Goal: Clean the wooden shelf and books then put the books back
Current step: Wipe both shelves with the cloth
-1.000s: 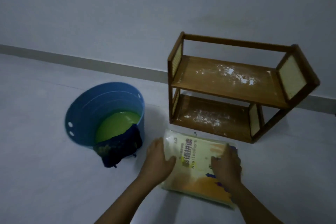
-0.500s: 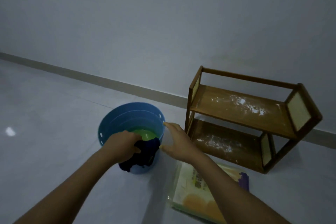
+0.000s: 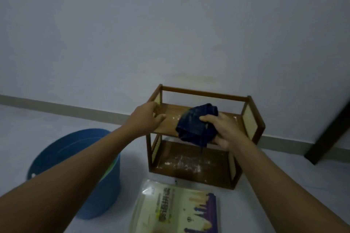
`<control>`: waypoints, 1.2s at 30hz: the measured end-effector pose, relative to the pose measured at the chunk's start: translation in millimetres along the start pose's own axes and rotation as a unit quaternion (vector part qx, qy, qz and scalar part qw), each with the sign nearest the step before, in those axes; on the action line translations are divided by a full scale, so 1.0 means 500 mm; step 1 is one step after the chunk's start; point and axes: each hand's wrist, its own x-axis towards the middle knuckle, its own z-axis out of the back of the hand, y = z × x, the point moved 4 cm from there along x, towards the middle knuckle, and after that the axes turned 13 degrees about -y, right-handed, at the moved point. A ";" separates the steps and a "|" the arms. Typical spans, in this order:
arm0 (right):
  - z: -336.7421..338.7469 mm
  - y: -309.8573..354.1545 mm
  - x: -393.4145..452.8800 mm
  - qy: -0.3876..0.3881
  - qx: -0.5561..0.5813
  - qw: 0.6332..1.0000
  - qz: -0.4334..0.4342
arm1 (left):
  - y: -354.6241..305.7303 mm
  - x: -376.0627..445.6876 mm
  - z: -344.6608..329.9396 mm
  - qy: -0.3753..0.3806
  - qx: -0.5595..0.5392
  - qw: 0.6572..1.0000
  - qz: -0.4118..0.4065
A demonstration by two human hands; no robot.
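While right hand (image 3: 226,131) grips blue cloth (image 3: 197,124), left hand (image 3: 146,119) holds shelf (image 3: 251,119), blue bucket (image 3: 79,157) w/ prob. green liquid.

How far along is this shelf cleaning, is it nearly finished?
Only just begun. Done: the books are off the shelf and lie on the floor. In hand: the right hand holds a dark blue cloth on the upper board, while the left hand grips the shelf's left end. Left: white dust on the lower board, wiping the books, putting them back.
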 end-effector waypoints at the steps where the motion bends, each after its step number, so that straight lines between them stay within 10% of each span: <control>1: 0.033 0.018 0.026 -0.059 -0.071 0.993 0.068 | 0.002 0.022 -0.021 0.000 0.014 1.000 -0.003; 4: 0.100 0.055 0.077 -0.187 -0.315 0.888 0.279 | 0.011 0.100 -0.059 -0.026 0.046 0.998 -0.024; 7: 0.117 -0.010 0.150 -0.160 -0.479 0.826 0.251 | 0.037 0.174 -0.099 -0.031 0.076 0.996 -0.026; 11: 0.107 -0.113 0.224 -0.150 -0.518 0.835 0.106 | 0.098 0.230 -0.154 0.060 0.017 0.993 0.102; 16: 0.007 -0.107 0.269 -0.238 -0.575 0.770 0.140 | 0.132 0.252 -0.187 0.072 0.018 0.991 0.111; 24: -0.243 -0.151 0.201 0.039 -0.553 0.783 0.282 | 0.141 0.254 -0.193 0.055 -0.011 0.992 0.115; 31: 0.077 -0.113 0.270 -0.209 -0.573 0.782 0.131 | 0.148 0.242 -0.188 0.068 -0.083 0.983 0.151; 36: -0.087 -0.119 0.256 -0.181 -0.594 0.771 0.141 | 0.150 0.238 -0.192 0.059 -0.098 0.979 0.167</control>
